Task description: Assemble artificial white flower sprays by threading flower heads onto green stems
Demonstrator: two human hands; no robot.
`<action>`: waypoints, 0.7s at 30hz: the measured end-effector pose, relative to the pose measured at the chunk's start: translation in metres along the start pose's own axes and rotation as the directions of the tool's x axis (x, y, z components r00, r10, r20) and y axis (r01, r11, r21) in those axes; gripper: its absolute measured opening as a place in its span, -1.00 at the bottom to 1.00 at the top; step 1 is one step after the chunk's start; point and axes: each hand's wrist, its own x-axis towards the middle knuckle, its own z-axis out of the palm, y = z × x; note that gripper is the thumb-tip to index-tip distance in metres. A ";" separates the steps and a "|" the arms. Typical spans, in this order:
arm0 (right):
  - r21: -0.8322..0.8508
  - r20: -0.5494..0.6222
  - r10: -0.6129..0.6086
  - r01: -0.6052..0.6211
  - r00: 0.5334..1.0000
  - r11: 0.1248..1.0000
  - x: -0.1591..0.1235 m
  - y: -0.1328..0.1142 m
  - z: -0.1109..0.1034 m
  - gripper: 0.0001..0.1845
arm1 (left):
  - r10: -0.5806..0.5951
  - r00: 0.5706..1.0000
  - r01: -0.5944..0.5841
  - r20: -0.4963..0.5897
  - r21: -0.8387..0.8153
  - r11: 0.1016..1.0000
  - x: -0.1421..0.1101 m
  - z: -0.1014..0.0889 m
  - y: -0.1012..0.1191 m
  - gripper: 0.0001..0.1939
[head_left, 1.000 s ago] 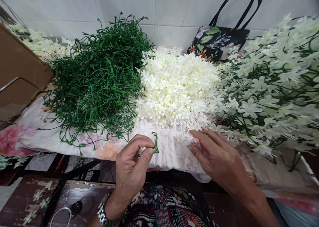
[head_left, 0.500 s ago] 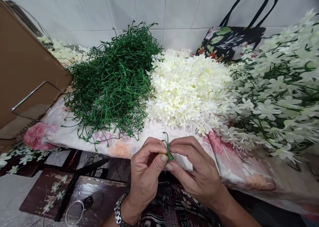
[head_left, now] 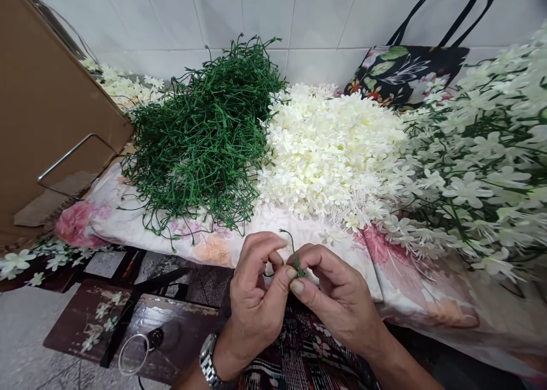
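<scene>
Between my two hands is a small green plastic flower stem (head_left: 296, 260), its thin curved tip pointing up. My left hand (head_left: 258, 290), with a metal watch on the wrist, pinches near the stem's lower end with thumb and fingers. My right hand (head_left: 337, 290) grips the same stem between thumb and forefinger. Beyond my hands lies a tangled heap of green stems (head_left: 200, 139). Beside it on the right is a pile of loose white artificial blossoms (head_left: 329, 150). Farther right, finished-looking white flowers on stems (head_left: 478, 185) are massed together.
A floral cloth (head_left: 209, 248) covers the work surface. At the left stands a cardboard box (head_left: 55, 105) with a bent metal wire (head_left: 68, 156). A black floral bag (head_left: 410, 73) leans on the tiled wall. Below left are a brown wooden stool (head_left: 179, 321) and a clear ring (head_left: 134, 353).
My left fingers have loosened and lifted from the upper stem, while the thumb stays low. The stem has turned slightly in my right fingers. The view has shifted a little leftward.
</scene>
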 end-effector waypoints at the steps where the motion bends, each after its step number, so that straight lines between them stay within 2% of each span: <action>1: 0.018 0.021 0.036 -0.036 0.999 0.999 -0.001 0.000 -0.001 -0.85 | 0.008 0.998 -0.009 0.061 0.012 1.000 0.003 -0.003 0.001 -0.64; 3: 0.051 0.079 0.099 -0.103 0.992 0.993 -0.003 0.000 -0.003 -0.83 | 0.058 0.963 -0.069 0.261 0.032 0.997 0.009 -0.009 0.004 -0.65; 4: 0.065 0.110 0.126 -0.134 0.986 0.989 -0.004 0.000 -0.004 -0.83 | 0.078 0.950 -0.085 0.303 0.012 0.996 0.012 -0.011 0.005 -0.69; 6: 0.082 0.162 0.175 -0.190 0.971 0.978 -0.004 0.000 -0.006 -0.83 | 0.062 0.943 -0.075 0.326 0.029 0.997 0.016 -0.015 0.008 -0.75; 9: 0.020 0.198 0.217 -0.225 0.956 0.974 -0.002 -0.003 -0.007 -0.84 | 0.062 0.958 -0.113 0.281 0.171 0.979 0.014 -0.015 0.011 -0.80; 12: -0.193 0.176 0.154 -0.119 0.972 0.974 -0.001 -0.005 -0.007 -0.85 | 0.074 0.951 -0.196 0.301 0.398 0.896 0.009 -0.014 0.012 -0.81; 15: -0.371 0.210 0.060 0.022 0.976 0.929 -0.001 -0.006 -0.009 -0.83 | 0.020 0.917 -0.242 0.398 0.518 0.821 0.008 -0.017 0.012 -0.80; 18: -0.414 0.286 0.049 0.078 0.957 0.907 -0.002 -0.008 -0.014 -0.77 | -0.026 0.870 -0.251 0.493 0.486 0.838 0.011 -0.024 0.014 -0.78; 21: -0.300 0.411 0.049 0.084 0.911 0.950 -0.002 -0.014 -0.020 -0.70 | -0.048 0.813 -0.188 0.580 0.341 0.921 0.015 -0.032 0.021 -0.77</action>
